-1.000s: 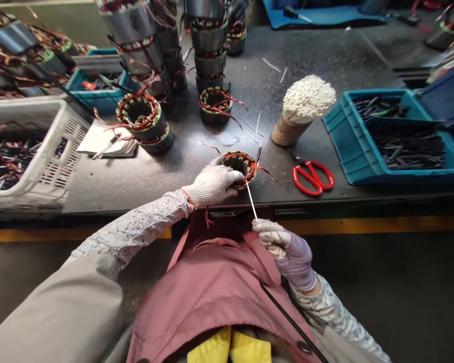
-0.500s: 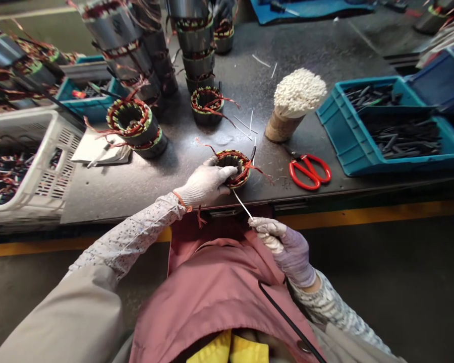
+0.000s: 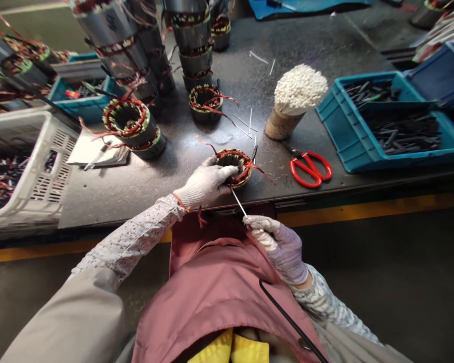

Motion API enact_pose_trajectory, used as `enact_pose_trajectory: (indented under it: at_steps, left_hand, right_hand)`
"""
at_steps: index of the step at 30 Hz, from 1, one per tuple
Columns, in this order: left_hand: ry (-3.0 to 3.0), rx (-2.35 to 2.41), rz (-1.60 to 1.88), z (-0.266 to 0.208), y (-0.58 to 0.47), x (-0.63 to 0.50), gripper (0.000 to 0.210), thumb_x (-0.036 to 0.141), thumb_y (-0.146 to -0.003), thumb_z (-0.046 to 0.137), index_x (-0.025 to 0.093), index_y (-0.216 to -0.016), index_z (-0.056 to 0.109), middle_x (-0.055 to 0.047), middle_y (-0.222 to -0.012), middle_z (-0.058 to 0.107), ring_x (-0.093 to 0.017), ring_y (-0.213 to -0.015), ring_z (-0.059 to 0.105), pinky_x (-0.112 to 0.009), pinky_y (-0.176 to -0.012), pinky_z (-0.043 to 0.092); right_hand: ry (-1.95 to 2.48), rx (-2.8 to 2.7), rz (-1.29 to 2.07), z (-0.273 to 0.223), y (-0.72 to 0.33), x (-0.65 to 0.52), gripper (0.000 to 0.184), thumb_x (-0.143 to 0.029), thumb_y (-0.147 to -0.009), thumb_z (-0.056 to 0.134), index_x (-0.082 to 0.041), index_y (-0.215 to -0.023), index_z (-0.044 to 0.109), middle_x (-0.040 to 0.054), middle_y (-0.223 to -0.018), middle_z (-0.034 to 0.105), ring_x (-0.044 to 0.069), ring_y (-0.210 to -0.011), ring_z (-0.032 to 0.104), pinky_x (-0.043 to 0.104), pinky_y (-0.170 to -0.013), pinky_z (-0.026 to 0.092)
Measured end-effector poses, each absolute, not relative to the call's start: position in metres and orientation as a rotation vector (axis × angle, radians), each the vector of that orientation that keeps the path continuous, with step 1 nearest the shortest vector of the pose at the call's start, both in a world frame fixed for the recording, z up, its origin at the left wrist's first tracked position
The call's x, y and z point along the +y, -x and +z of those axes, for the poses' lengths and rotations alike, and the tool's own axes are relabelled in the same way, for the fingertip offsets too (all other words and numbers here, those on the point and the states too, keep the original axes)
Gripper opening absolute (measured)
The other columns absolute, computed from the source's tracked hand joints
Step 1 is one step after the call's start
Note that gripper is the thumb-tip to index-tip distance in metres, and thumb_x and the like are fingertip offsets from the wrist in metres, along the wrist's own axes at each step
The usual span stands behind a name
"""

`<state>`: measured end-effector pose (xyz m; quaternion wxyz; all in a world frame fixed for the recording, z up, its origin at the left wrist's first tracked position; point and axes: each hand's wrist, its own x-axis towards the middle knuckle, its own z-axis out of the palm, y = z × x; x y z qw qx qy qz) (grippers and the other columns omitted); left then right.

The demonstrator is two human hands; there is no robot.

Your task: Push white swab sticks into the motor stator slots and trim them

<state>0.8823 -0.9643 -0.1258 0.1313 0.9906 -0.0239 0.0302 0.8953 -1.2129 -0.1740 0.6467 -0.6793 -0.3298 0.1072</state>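
Note:
A motor stator, a ring wound with red-brown copper wire, stands near the front edge of the bench. Gloved in white, my left hand grips its left side, thumb over the rim and into the bore. From the stator's front a thin white cord runs straight down toward my body. Its lower end is pinched in the fingers of my right hand, which is in front of the bench edge. Loose wire leads stick out to the stator's right. The cord's far end is hidden.
Red-handled scissors lie right of the stator. Behind them stands a brown holder packed with white-tipped strands. A teal bin holds black tubes. More stators stand behind and left, some stacked. A white crate is at left.
My right hand has shifted slightly left, still holding the cord. My left hand stays on the stator. The whole view has moved a little.

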Motion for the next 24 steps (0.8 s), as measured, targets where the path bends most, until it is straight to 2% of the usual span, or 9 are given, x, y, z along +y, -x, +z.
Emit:
enact_pose_trajectory:
  at_steps: [7, 13, 19, 21, 24]
  left_hand:
    - [-2.893, -0.047, 0.081, -0.127, -0.882, -0.964, 0.05, 0.031, -0.085, 0.068, 0.016, -0.131, 0.058, -0.008, -0.115, 0.072, -0.026, -0.118, 0.061, -0.043, -0.114, 0.036]
    - [-2.848, -0.036, 0.186, -0.132, -0.882, -0.964, 0.048, 0.03, -0.082, 0.071, 0.017, -0.127, 0.062, -0.008, -0.108, 0.073, -0.027, -0.115, 0.061, -0.044, -0.113, 0.038]
    - [-2.51, 0.361, 0.475, -0.153, -0.869, -0.981, 0.058, 0.024, -0.083, 0.068, 0.019, -0.138, 0.052, -0.01, -0.125, 0.067, -0.027, -0.117, 0.06, -0.041, -0.101, 0.05]
    - [-2.416, 0.386, 0.599, -0.163, -0.868, -0.986, 0.047, 0.023, -0.085, 0.066, 0.02, -0.131, 0.058, -0.008, -0.122, 0.069, -0.023, -0.113, 0.064, -0.041, -0.104, 0.047]
    - [-2.397, 0.19, 0.823, -0.172, -0.869, -0.989, 0.017, 0.025, -0.089, 0.065, 0.026, -0.105, 0.071, -0.002, -0.106, 0.076, -0.019, -0.104, 0.069, -0.046, -0.111, 0.038]
  right_hand:
    - [1.583, -0.688, 0.244, -0.169, -0.889, -1.227, 0.016, -0.018, -0.087, 0.063, -0.026, -0.098, 0.073, 0.0023, -0.1, 0.076, 0.018, -0.092, 0.073, 0.031, -0.082, 0.064]
    - [1.529, -0.698, 0.214, -0.19, -0.896, -1.197, 0.019, -0.019, -0.088, 0.063, -0.026, -0.103, 0.071, 0.0018, -0.103, 0.075, 0.016, -0.094, 0.072, 0.028, -0.083, 0.062]
    - [1.521, -0.794, -0.004, -0.209, -0.926, -1.14, 0.01, -0.026, -0.084, 0.067, -0.023, -0.092, 0.072, 0.0026, -0.089, 0.076, 0.017, -0.083, 0.073, 0.03, -0.081, 0.061]
    - [1.527, -0.793, 0.014, -0.201, -0.93, -1.14, 0.01, -0.025, -0.084, 0.067, -0.023, -0.093, 0.071, 0.0028, -0.089, 0.075, 0.016, -0.081, 0.072, 0.029, -0.078, 0.061]
    - [1.556, -0.866, -0.022, -0.181, -0.93, -1.15, 0.003, -0.023, -0.084, 0.067, -0.022, -0.086, 0.069, 0.0039, -0.09, 0.072, 0.015, -0.082, 0.07, 0.027, -0.075, 0.059]
